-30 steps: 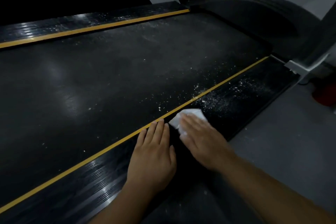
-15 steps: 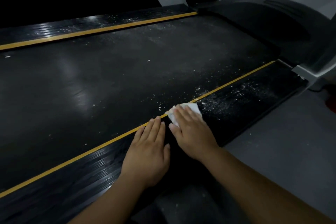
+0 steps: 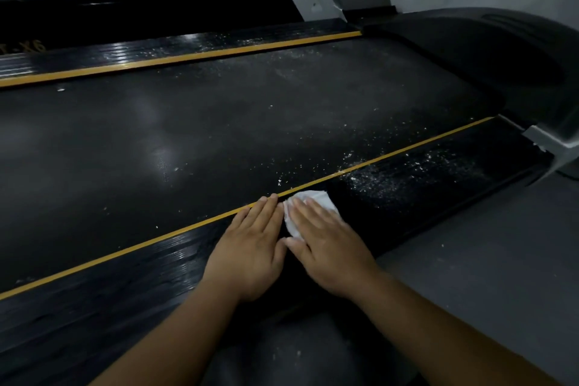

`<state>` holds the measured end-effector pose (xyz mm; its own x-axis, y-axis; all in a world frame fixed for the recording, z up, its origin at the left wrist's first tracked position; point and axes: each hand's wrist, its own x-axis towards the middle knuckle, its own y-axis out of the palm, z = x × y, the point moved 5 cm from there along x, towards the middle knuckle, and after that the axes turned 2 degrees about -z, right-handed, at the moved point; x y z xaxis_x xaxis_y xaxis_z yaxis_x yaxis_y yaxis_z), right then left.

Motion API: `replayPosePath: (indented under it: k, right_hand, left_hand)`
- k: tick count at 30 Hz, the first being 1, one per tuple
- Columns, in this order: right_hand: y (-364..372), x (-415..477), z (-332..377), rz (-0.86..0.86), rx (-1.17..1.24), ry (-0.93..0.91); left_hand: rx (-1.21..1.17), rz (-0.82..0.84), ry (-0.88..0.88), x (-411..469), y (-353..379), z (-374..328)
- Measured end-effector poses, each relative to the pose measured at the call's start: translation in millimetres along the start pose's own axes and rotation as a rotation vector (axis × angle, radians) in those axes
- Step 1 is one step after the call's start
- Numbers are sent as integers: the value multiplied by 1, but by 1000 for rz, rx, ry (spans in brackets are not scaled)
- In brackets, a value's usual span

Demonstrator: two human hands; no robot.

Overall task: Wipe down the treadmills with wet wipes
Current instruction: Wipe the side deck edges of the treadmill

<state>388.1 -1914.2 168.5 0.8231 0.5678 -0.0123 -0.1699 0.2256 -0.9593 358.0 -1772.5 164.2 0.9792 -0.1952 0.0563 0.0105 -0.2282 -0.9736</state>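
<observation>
Your right hand [image 3: 329, 247] has slid the wet wipe [image 3: 316, 202] across the near side rail [image 3: 125, 285] of the treadmill [image 3: 313, 97]. A second ago it sat out on the rail; now it sits against the yellow stripe [image 3: 156, 237] at the rail's inner edge. That hand lies flat, fingers straight and together, pressing the wipe down, not pinching it. The stroke has also closed the gap to your left hand [image 3: 250, 251], and the two thumbs now all but meet. The left hand is spread flat on the rail, holding nothing, its fingertips reaching the stripe.

A dark strip of rail now shows between the wipe and the white grit [image 3: 407, 172], so that pass seems to have lifted a band of it. Most of the work looks to be ahead. Grit covers the rail toward the end by the motor hood [image 3: 470, 66], specks dot the belt [image 3: 219, 141] beside the stripe, and the far rail [image 3: 219, 45] is dusted too. The next strokes probably want to run toward that hood end.
</observation>
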Motion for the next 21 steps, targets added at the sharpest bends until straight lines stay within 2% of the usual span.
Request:
replayPosePath:
  k: [3, 5, 9, 11, 15, 17, 21]
  right_hand:
    - [-12, 8, -41, -37, -27, 105]
    - [-15, 26, -43, -27, -33, 177]
    - [-1, 2, 4, 16, -12, -9]
    - [-1, -26, -7, 18, -10, -54]
    - [-18, -12, -59, -61, -53, 144]
    - [-15, 0, -44, -37, -57, 168]
    - [3, -39, -6, -96, -68, -73]
  left_hand:
    - [22, -3, -18, 0, -5, -2]
    - [26, 5, -22, 1, -6, -3]
    - [0, 13, -37, 1, -5, -3]
    - [27, 27, -57, 0, -4, -5]
    - [35, -18, -176, -3, -2, -19]
    - [24, -13, -193, -4, 0, -23]
    - [38, 5, -200, -3, -1, -21]
